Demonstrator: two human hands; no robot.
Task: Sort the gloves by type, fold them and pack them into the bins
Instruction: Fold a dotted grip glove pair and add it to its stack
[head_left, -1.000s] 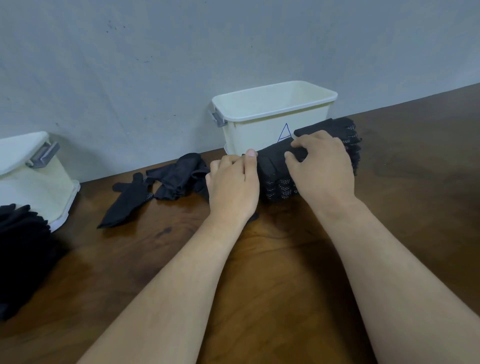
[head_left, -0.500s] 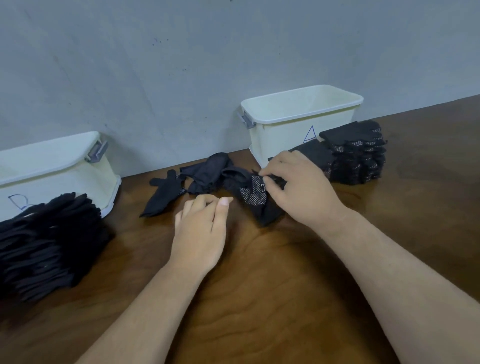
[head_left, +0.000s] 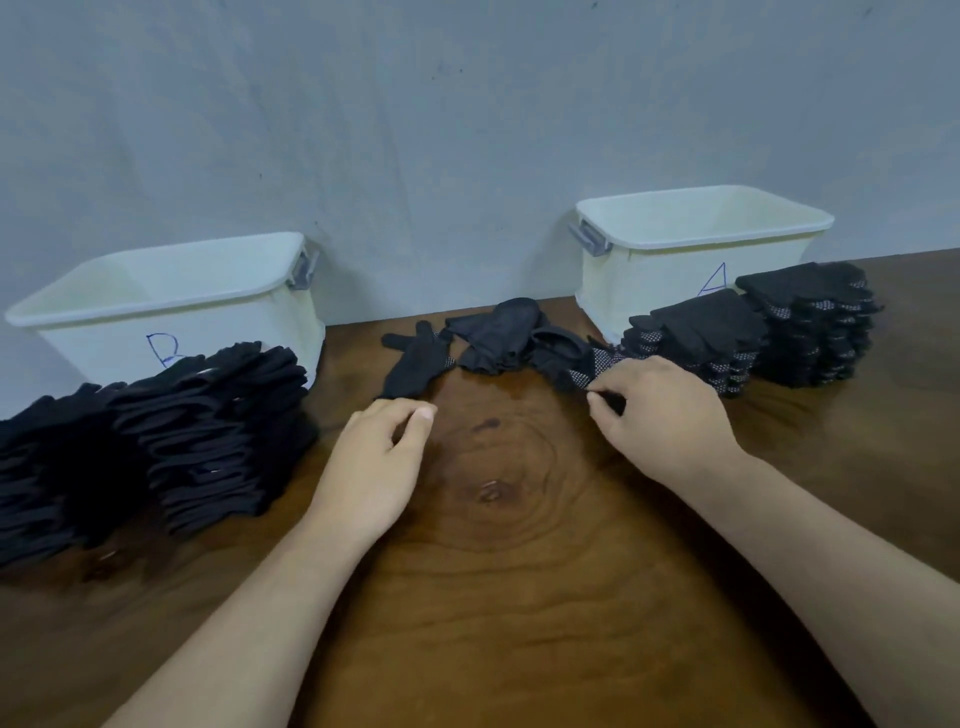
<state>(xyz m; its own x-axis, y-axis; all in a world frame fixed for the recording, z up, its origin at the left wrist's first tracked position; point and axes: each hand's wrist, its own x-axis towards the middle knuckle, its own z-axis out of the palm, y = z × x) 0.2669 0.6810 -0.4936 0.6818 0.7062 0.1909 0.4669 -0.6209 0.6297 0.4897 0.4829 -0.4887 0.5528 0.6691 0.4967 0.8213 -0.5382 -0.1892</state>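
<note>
On the wooden table (head_left: 519, 597), bin B (head_left: 171, 312) stands far left behind a stack of plain black gloves (head_left: 171, 441), and bin A (head_left: 691, 249) stands far right behind the dotted stacks (head_left: 753, 332). The right hand (head_left: 670, 421) pinches a dotted glove (head_left: 589, 369) at the right end of the loose pile (head_left: 498, 332), as before. The left hand (head_left: 379, 462), flat half a second ago, is now loosely curled and holds nothing.
</note>
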